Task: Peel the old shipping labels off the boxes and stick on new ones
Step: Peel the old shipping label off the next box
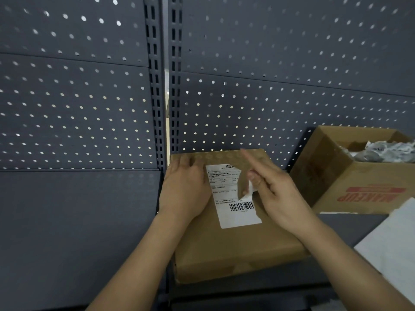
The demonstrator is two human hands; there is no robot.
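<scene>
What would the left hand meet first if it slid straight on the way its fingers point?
The left hand lies flat on the box, fingers aimed at its far edge. Beyond that, probably the perforated back panel; the gap between is unclear.

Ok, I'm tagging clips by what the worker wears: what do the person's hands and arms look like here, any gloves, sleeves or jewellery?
Both are bare. The left hand and right hand wear no gloves, and no rings show. The left forearm and right forearm are uncovered down to the frame's lower edge: no sleeve, watch or wristband in view.
</scene>
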